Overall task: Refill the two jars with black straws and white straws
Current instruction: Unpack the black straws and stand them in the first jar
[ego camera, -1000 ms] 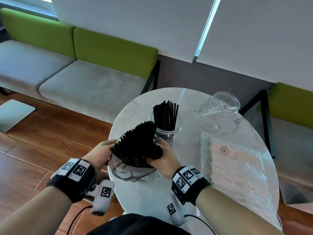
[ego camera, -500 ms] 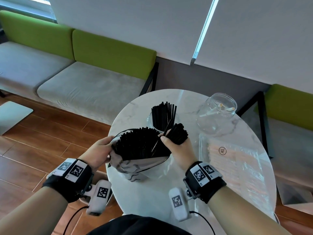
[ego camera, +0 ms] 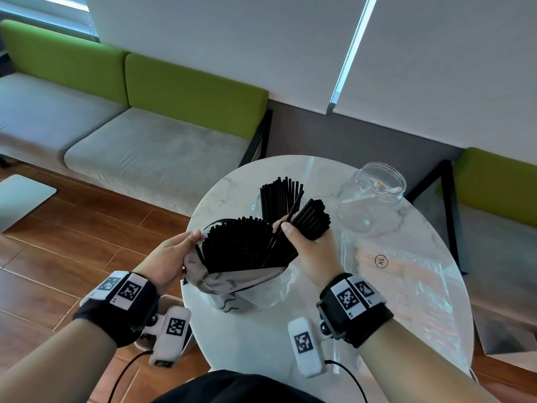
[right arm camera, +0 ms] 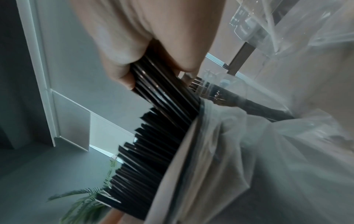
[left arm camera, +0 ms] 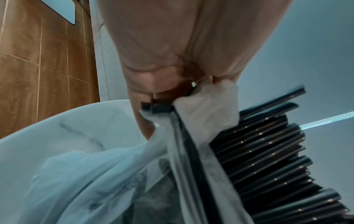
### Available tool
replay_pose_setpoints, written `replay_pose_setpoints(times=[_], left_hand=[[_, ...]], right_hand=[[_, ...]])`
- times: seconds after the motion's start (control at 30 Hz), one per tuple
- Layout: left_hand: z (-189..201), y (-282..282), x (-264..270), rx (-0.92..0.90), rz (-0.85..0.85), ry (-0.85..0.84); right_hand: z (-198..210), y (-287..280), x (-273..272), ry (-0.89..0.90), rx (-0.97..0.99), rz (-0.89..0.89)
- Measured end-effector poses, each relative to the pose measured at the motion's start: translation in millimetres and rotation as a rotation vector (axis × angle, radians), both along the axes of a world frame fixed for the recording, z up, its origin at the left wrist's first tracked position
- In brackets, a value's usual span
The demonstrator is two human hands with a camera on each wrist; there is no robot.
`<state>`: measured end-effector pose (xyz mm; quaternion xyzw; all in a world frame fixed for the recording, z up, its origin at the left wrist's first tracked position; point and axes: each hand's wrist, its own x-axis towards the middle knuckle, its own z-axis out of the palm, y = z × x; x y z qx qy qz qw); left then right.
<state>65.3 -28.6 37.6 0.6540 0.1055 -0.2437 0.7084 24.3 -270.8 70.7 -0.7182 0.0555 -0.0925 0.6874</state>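
A grey plastic bag (ego camera: 232, 282) full of black straws (ego camera: 238, 245) stands at the near left of the round marble table (ego camera: 261, 338). My left hand (ego camera: 171, 257) pinches the bag's left rim (left arm camera: 201, 98). My right hand (ego camera: 308, 251) grips a bundle of black straws (ego camera: 312, 218) lifted partly out of the bag (right arm camera: 220, 151), tilted toward a glass jar (ego camera: 258, 203) that holds upright black straws (ego camera: 280, 196). A second clear jar (ego camera: 372, 199) at the far right holds a few white straws.
A clear packet of white straws (ego camera: 406, 274) marked XL lies on the table's right side. Green and grey benches (ego camera: 145, 135) stand behind the table, with wood floor (ego camera: 58, 257) to the left. The table's near part is bare marble.
My right hand took a bundle of black straws from the bag and raised it to the right, toward the jar of black straws. My left hand stayed on the bag's rim.
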Motion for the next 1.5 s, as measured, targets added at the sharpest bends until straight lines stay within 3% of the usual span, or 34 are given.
replay_pose_setpoints(times=[0.2,0.4,0.7,0.83,1.03,1.3,1.5], left_hand=[[-4,0,4,-0.041,0.01,-0.016],[-8,-3,6,-0.069,-0.02,-0.019],[-12,-3,10,-0.099,-0.016,-0.009],[-13,-2,12,-0.094,-0.032,-0.011],[-14,1,14,-0.063,-0.04,-0.014],[-14,5,14,-0.032,-0.041,-0.024],[-13,5,14,-0.022,-0.063,-0.023]], right_hand=[[21,-10,11,-0.072,0.029,-0.067],[15,0,18,-0.072,-0.091,-0.068],[43,-22,19,-0.166,-0.024,-0.097],[66,-40,16,-0.237,0.105,-0.074],[87,-68,17,-0.304,0.412,-0.176],[99,-83,15,-0.39,0.439,-0.3],[98,-70,54,-0.492,0.239,-0.383]])
